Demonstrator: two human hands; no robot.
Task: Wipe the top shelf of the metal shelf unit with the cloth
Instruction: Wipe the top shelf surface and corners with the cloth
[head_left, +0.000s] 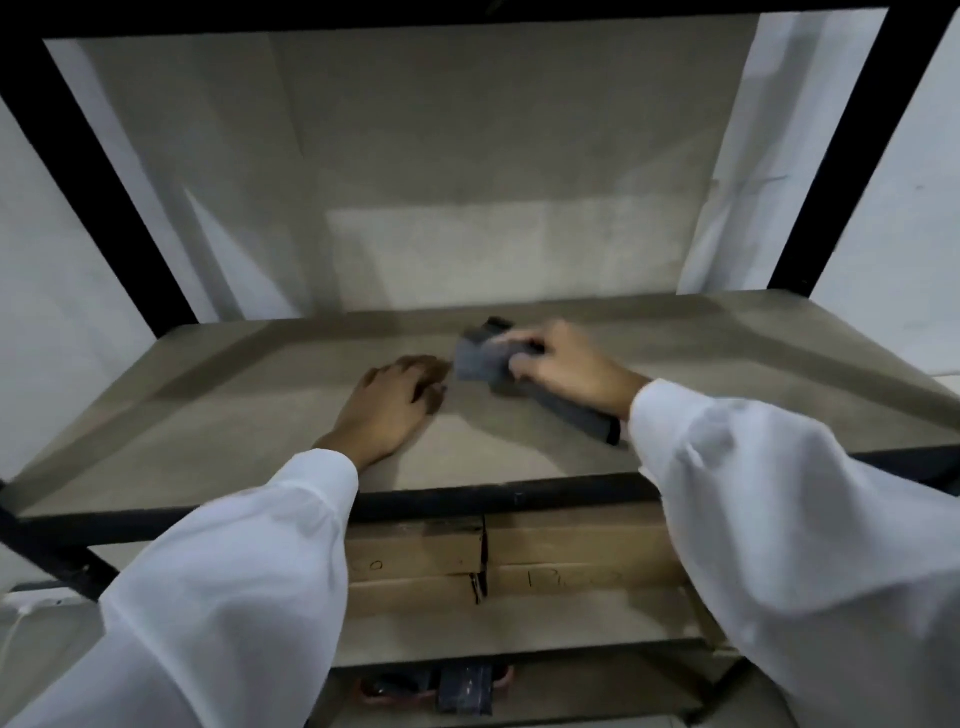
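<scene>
A beige shelf board (218, 415) in a black metal frame fills the middle of the view. My right hand (566, 366) grips a dark grey cloth (480, 358) and presses it on the board right of centre; one end of the cloth trails back under my wrist. My left hand (395, 400) rests palm down on the board just left of the cloth, fingers together, holding nothing. Both arms wear white sleeves. Another board of the unit spans the top of the view above this one.
Black uprights (93, 171) (852, 150) flank the shelf, with white wall behind. The black front rail (509, 499) runs along the near edge. Cardboard boxes (415, 561) sit on the shelf below, and dark objects (462, 686) lie lower still.
</scene>
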